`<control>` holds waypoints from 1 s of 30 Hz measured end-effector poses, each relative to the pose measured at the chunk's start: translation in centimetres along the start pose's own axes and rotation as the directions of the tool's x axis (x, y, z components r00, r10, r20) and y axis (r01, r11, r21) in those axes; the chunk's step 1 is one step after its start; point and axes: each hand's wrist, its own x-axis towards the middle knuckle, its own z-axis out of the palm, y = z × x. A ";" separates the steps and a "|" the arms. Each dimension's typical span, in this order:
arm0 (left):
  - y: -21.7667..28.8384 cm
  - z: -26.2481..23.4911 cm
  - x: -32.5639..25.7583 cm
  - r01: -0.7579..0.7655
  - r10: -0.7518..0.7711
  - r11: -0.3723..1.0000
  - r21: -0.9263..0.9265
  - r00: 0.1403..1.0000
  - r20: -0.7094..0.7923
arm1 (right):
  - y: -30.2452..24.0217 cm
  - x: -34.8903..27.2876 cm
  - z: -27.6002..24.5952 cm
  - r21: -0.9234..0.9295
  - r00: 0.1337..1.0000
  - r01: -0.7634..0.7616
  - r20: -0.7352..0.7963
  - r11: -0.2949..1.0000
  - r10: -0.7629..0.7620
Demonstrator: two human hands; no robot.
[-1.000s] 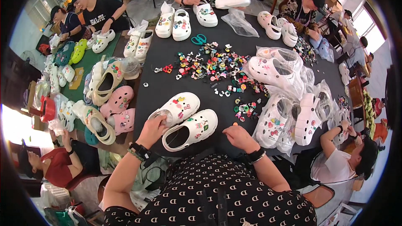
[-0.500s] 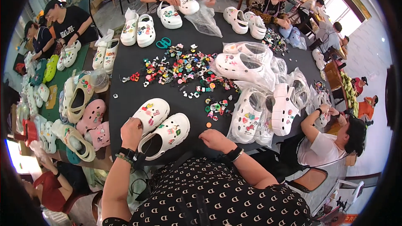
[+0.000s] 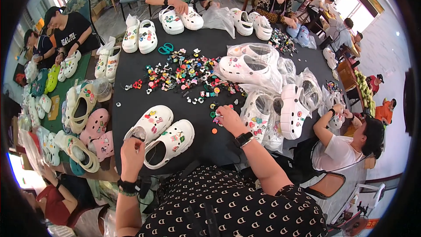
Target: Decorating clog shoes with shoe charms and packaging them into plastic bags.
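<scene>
Two white clogs decorated with colourful shoe charms lie side by side in front of me, the left clog and the right clog. My left hand is at the heel end of the left clog, fingers closed. A clear, shiny patch shows by its fingertips; what the fingers hold is unclear. My right hand reaches over a small cluster of loose charms, fingers bent and drawn together. Whatever lies under its fingertips is too small to name. An orange round charm rests on the black tabletop below that hand.
A large heap of charms spreads across the table, with teal scissors behind it. Plastic-wrapped white clogs are stacked to the right. More clogs cover a green table at left. Several people sit around, working on shoes.
My left hand has shifted from the left clog's side down to its heel end. My right hand has moved up and forward from the table edge to the small charm cluster.
</scene>
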 end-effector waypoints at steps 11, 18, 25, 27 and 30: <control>0.4 5.3 -2.6 0.671 -0.230 0.106 -0.733 0.734 0.639 | -0.9 3.4 1.8 -0.188 0.989 -0.029 0.135 0.982 0.055; 0.2 9.2 1.1 0.620 -0.117 -0.212 -0.756 0.752 0.649 | 0.1 3.1 2.3 -0.196 0.995 0.072 0.083 0.978 -0.056; -1.9 12.0 1.8 0.773 -0.197 -0.147 -0.617 0.588 0.784 | -4.2 3.4 1.3 0.307 0.995 -0.023 0.099 0.952 -0.008; -1.9 12.3 2.0 0.788 -0.176 -0.157 -0.596 0.571 0.802 | -6.9 3.4 0.7 0.375 0.990 0.012 0.127 0.927 -0.064; -0.4 11.4 1.9 0.780 -0.171 -0.069 -0.622 0.605 0.778 | -9.3 3.5 0.9 0.440 0.959 0.122 0.180 0.890 -0.220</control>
